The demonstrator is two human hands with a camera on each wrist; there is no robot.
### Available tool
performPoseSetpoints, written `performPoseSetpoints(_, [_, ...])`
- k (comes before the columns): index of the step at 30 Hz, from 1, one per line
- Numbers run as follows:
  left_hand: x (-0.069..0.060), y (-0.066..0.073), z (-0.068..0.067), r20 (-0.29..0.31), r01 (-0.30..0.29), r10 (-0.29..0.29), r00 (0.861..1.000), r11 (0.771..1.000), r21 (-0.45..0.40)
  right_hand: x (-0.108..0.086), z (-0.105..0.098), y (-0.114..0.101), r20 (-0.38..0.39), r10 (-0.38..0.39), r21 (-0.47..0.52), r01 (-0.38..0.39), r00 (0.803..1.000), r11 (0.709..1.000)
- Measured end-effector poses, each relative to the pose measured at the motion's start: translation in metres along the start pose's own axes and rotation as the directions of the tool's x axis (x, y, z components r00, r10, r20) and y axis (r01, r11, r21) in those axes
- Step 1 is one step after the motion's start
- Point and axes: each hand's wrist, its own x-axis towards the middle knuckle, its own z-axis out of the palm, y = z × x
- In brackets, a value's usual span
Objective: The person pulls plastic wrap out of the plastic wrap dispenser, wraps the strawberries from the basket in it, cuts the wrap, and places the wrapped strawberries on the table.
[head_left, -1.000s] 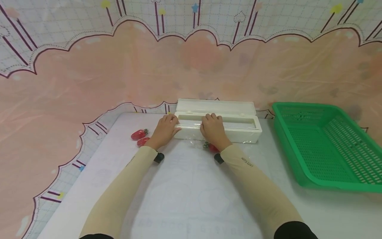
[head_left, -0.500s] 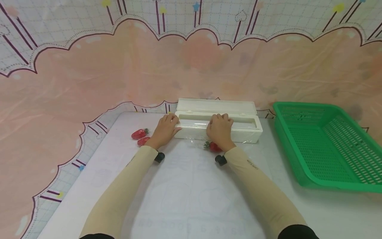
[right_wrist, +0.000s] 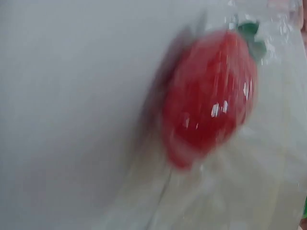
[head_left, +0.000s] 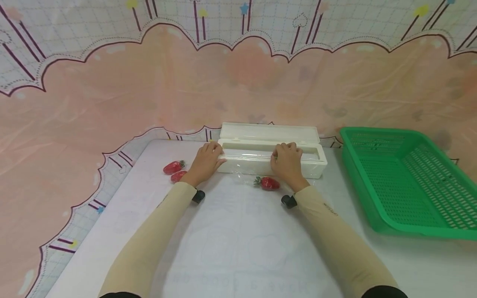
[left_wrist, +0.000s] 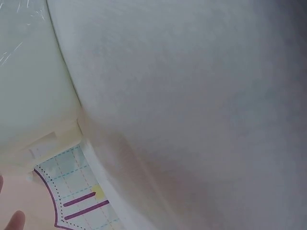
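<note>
A white cling film dispenser [head_left: 247, 165] stands on the table with its lid [head_left: 269, 132] raised at the back and a roll inside. My left hand [head_left: 205, 162] grips its left end, thumb along the front. With curled fingers, my right hand [head_left: 288, 164] holds the front rail right of the middle; what lies under the fingertips is hidden. Clear film [head_left: 242, 177] hangs over the front wall onto the table. A red strawberry [head_left: 269, 183] with green leaves lies there, and film covers it in the right wrist view, where the strawberry [right_wrist: 211, 96] is large and blurred.
Two film-wrapped strawberries, one farther [head_left: 173, 167] and one nearer [head_left: 178, 176], lie left of my left wrist, the nearer partly hidden. A green plastic basket [head_left: 367, 203] stands at the right. Patterned cloth [head_left: 179, 91] covers the area behind the white table [head_left: 231, 248].
My right hand has slid rightward along the dispenser's front rail, uncovering the strawberry in front. My left hand has stayed at the left end.
</note>
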Motion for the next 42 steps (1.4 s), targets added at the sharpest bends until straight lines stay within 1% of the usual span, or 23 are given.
performPoseSetpoints(6, [-0.002,-0.001,-0.002,-0.001,0.004,-0.004,1.0,1.0,0.007,-0.007,-0.011,0.022,-0.024,-0.005,-0.006,0.005,1.0,1.0])
performPoseSetpoints(11, [-0.003,-0.003,-0.005,0.0,0.006,-0.006,1.0,1.0,0.007,-0.011,-0.017,0.036,-0.07,-0.042,-0.046,0.039,0.997,0.998])
performPoseSetpoints(18, [-0.002,-0.003,-0.004,-0.003,-0.001,0.001,1.0,1.0,-0.003,-0.019,-0.025,0.045,-0.124,-0.095,-0.135,0.078,0.988,0.988])
performPoseSetpoints(28, [-0.001,-0.003,-0.003,-0.012,0.002,-0.002,1.0,1.0,0.015,-0.026,-0.031,0.064,-0.172,-0.124,-0.222,0.084,0.977,0.972])
performPoseSetpoints(34, [-0.003,-0.003,-0.003,0.0,0.007,-0.007,1.0,1.0,0.006,-0.031,-0.031,0.076,-0.237,-0.127,-0.22,0.074,0.963,0.973])
performPoseSetpoints(37, [-0.002,-0.003,-0.001,-0.008,0.002,-0.002,1.0,1.0,0.008,-0.033,-0.031,0.082,-0.252,-0.119,-0.22,0.063,0.96,0.974])
performPoseSetpoints(39, [-0.002,-0.003,0.0,-0.012,-0.006,0.006,1.0,1.0,0.007,-0.034,-0.032,0.086,-0.255,-0.108,-0.202,0.056,0.961,0.978])
performPoseSetpoints(41, [-0.001,-0.003,0.0,-0.015,-0.016,0.016,1.0,1.0,0.01,-0.036,-0.033,0.089,-0.267,-0.085,-0.195,0.033,0.96,0.98])
performPoseSetpoints(42, [-0.001,-0.002,0.0,-0.017,-0.02,0.02,1.0,1.0,0.011,-0.037,-0.034,0.091,-0.274,-0.067,-0.175,0.019,0.959,0.984])
